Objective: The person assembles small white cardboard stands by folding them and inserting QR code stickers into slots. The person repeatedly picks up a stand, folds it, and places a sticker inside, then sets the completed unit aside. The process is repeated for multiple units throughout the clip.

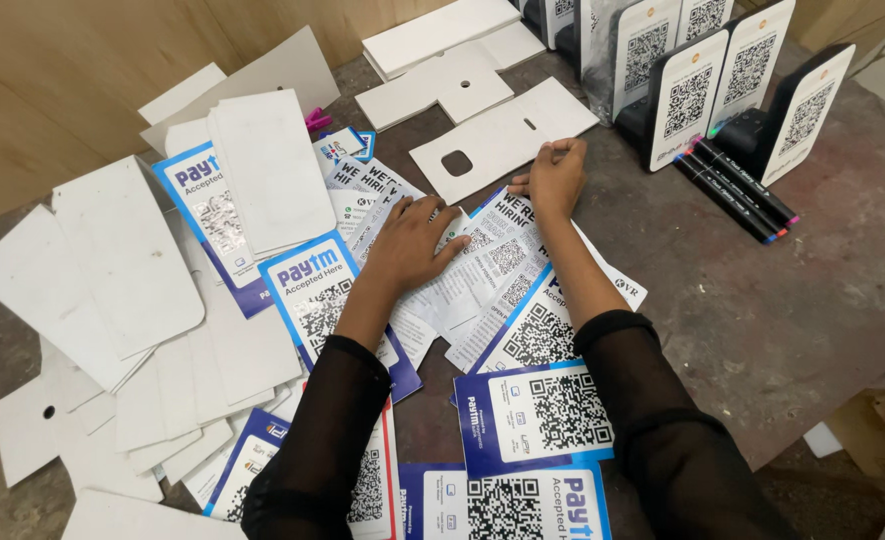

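Your left hand [409, 243] lies flat, fingers spread, pressing on a white printed sheet [482, 275] in the middle of the dark surface [762, 300]. Your right hand [554, 178] is curled into a loose fist at the sheet's far edge, knuckles down, pinching nothing you can make out. The sheet overlaps blue-bordered code cards [534, 410] fanned toward you and under both black sleeves [662, 420]. To the left, blank white boards [127, 260] lie in a loose heap, some over more blue cards. Just beyond your right hand rests a white board with a square hole [502, 140]. Far right, black stands with code cards [687, 95] stand upright in a row, with dark markers [737, 190] lying just beside them.
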